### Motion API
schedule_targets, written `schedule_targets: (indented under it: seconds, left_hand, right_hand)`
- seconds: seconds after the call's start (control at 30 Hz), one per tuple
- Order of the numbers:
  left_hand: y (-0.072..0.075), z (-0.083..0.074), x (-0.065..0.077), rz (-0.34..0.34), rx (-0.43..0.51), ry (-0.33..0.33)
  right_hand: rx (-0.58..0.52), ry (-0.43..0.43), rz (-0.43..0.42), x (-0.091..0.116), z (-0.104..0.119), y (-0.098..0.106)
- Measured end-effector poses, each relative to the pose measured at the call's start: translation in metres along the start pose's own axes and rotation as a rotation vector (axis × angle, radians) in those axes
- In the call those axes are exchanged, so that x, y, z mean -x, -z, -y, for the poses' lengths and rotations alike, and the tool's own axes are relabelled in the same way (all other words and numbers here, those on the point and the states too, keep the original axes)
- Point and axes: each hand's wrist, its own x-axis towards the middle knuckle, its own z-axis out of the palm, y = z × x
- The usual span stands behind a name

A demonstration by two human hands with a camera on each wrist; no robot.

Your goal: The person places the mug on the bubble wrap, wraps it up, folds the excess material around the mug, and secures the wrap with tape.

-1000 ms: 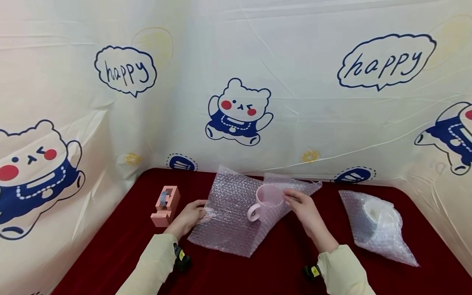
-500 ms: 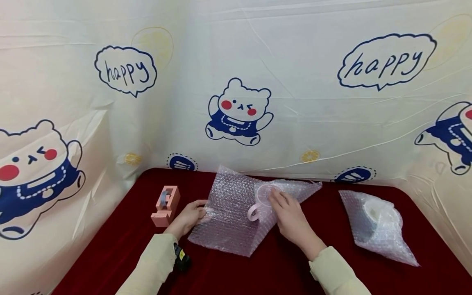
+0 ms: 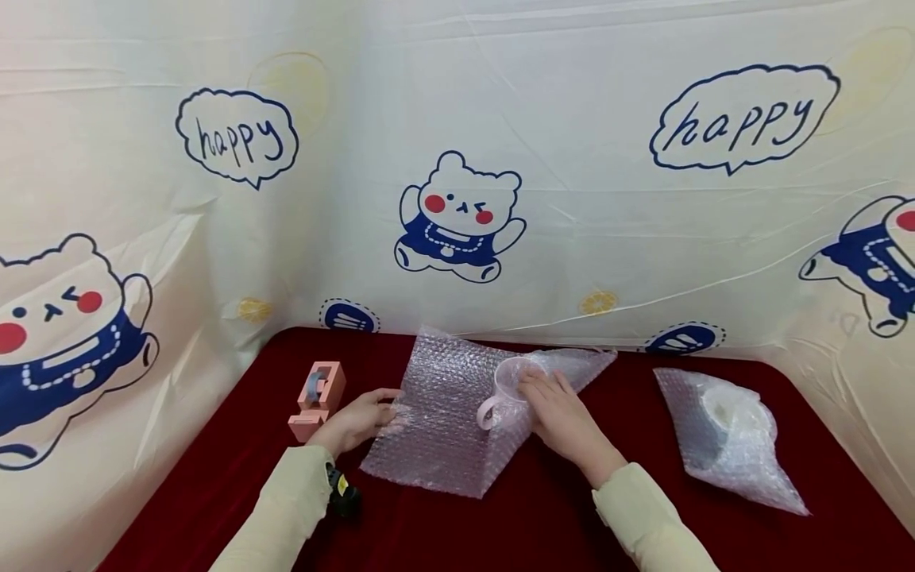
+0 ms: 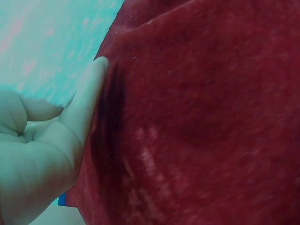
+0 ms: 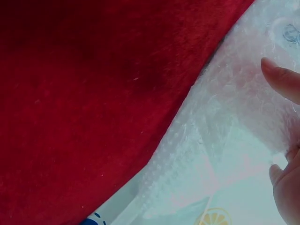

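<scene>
A pale pink mug (image 3: pixel 509 376) stands near the middle of a bubble wrap sheet (image 3: pixel 443 413), handle toward the front left. My left hand (image 3: pixel 363 417) pinches the sheet's left edge; in the left wrist view the thumb (image 4: pixel 82 101) lies along that edge, with the other fingers bent. A folded flap of wrap (image 3: pixel 568 361) covers the mug's right side. My right hand (image 3: pixel 565 417) presses on this flap at the mug's rim, fingers hiding part of the mouth. In the right wrist view its fingers (image 5: pixel 283 82) are spread over the wrap.
A pink tape dispenser (image 3: pixel 317 397) with a blue-grey roll stands left of the left hand. At the right lies a bubble-wrapped bundle (image 3: pixel 729 441) with a white object inside. The dark red cloth (image 3: pixel 457 536) covers the table, up to the printed curtain (image 3: pixel 572 262) behind.
My right hand has moved left from the flap's outer side onto the mug, folding the flap over its right side. The left hand stays at the sheet's edge.
</scene>
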Motion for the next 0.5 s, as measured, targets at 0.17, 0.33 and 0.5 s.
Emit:
schedule_targets:
  seconds: [0.17,0.33,0.5]
  left_hand:
    - [0.008,-0.005,0.000,0.082,-0.015,0.015]
    - [0.011,-0.014,-0.002,0.112,-0.043,0.038]
    - [0.008,-0.025,-0.010,0.104,-0.087,0.060]
  right_hand:
    - [-0.031,-0.007,0.013,-0.007,0.000,0.000]
    - [-0.014,0.004,0.006,-0.011,-0.001,0.000]
    - [0.014,0.029,-0.046,-0.012,-0.003,-0.003]
